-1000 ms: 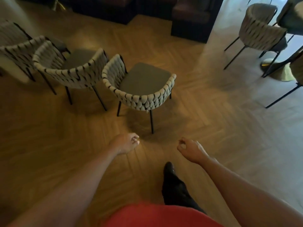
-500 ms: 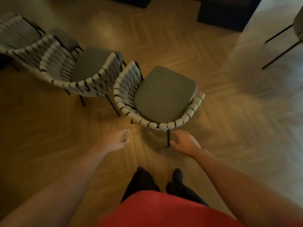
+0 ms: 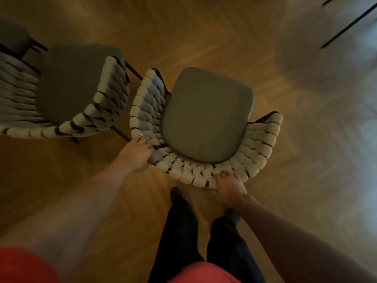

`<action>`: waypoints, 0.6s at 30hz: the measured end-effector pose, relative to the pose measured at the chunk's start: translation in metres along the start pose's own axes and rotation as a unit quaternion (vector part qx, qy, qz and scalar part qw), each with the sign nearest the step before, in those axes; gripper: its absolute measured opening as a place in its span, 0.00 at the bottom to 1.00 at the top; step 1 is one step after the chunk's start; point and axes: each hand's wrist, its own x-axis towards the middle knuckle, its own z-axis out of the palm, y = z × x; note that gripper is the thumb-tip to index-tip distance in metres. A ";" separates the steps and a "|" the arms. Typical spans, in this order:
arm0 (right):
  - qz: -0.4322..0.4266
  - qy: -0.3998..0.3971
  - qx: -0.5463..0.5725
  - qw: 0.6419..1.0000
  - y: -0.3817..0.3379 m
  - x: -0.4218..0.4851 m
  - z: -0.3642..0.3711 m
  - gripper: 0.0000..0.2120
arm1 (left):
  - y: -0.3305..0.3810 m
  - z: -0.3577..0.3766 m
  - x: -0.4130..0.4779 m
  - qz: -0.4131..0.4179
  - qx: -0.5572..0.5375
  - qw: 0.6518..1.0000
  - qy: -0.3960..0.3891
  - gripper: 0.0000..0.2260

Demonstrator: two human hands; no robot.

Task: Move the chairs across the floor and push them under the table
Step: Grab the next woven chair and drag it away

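Over parquet [image 3: 204, 37], left grip [image 3: 137, 153] and right grip [image 3: 229, 187] hold woven chair [image 3: 208, 117].

Most likely a restaurant or café dining room, dimly and warmly lit. Told by the seating: a woven-backed chair [image 3: 208, 119] with a grey pad, a twin [image 3: 77, 88] just beside it, and part of a third [image 3: 12, 37] past that, all of one pattern. Herringbone wood floor [image 3: 204, 33] underfoot, giving way at right to paler flooring [image 3: 336, 103]. Thin black legs [image 3: 346, 25] of more furniture at top right.
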 end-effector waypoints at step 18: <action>-0.046 -0.064 -0.109 0.991 0.035 0.014 0.002 0.26 | 0.064 0.030 0.010 -0.051 -0.074 0.995 0.033 0.20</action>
